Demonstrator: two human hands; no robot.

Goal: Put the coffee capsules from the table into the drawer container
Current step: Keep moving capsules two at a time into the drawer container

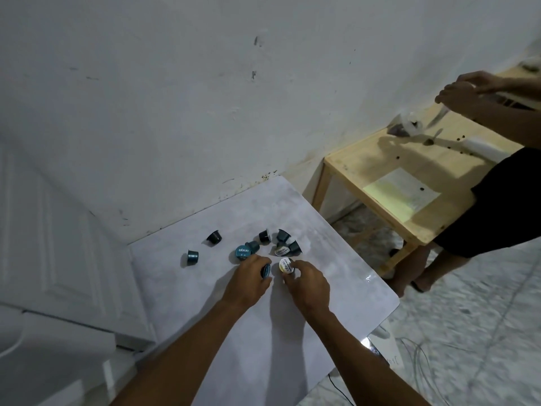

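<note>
Several dark blue coffee capsules lie scattered on the white marbled table (263, 332). One capsule (192, 257) lies alone at the left, another (214, 237) behind it, and a cluster (282, 243) sits in the middle. My left hand (248, 281) is closed around a blue capsule (266, 271) at its fingertips. My right hand (307, 284) pinches a capsule with a white and yellow lid (286, 265). Both hands sit just in front of the cluster. No drawer container is in view.
A white wall (175, 112) stands behind the table and a white panelled door (52, 244) is at the left. At the right another person stands by a wooden table (395, 171) with paper and small items. Cables lie on the floor (424, 370).
</note>
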